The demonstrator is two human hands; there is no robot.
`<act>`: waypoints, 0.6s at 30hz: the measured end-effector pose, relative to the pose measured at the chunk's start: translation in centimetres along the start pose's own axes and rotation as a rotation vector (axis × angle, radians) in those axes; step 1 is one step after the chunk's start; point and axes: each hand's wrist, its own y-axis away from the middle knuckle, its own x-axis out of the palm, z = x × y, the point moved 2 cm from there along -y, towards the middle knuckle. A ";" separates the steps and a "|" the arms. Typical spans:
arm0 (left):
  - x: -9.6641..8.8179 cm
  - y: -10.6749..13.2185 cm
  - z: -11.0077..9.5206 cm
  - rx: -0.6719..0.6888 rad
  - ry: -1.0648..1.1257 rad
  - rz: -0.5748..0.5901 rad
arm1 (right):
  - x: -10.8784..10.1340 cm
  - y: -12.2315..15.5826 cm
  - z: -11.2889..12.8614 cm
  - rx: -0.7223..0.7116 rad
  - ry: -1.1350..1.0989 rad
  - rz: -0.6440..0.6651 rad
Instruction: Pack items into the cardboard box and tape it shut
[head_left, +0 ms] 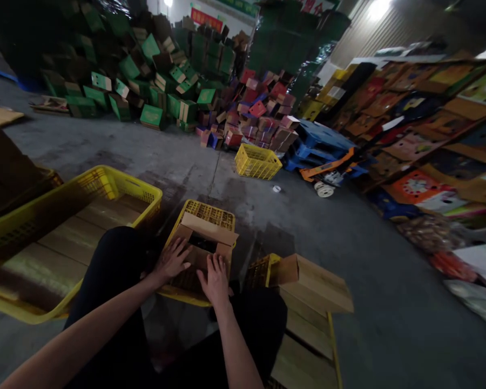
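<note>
A small brown cardboard box (206, 237) with its flaps partly up rests on an upturned yellow crate (209, 212) in front of me. My left hand (172, 259) lies flat on the box's near left flap, fingers spread. My right hand (215, 278) presses flat on the near right part of the box, fingers stretched forward. Neither hand grips anything. My dark-clad knees frame the crate on both sides.
A large yellow crate (117, 183) lined with flat cardboard stands at my left. Stacked flat cardboard (314, 283) lies on another yellow crate at my right. Another yellow crate (257, 161), blue pallets (319, 141), piles of green and red boxes, and stacked printed cartons ring the concrete floor.
</note>
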 end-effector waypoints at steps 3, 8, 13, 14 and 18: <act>-0.1 -0.1 0.0 0.002 -0.004 0.014 | -0.9 -1.6 -2.1 0.225 -0.455 -0.074; -0.3 -0.1 0.1 0.012 0.011 0.014 | -2.4 -4.9 -6.6 0.683 -0.992 -0.127; 0.3 -0.1 0.2 0.007 0.062 -0.010 | -2.2 -5.7 -7.8 0.769 -1.115 -0.139; 0.5 -0.2 0.3 -0.003 0.071 -0.009 | -2.1 -5.7 -7.8 0.777 -1.132 -0.143; 1.0 -0.4 0.4 -0.030 0.087 0.029 | -1.7 -5.6 -7.7 0.780 -1.169 -0.161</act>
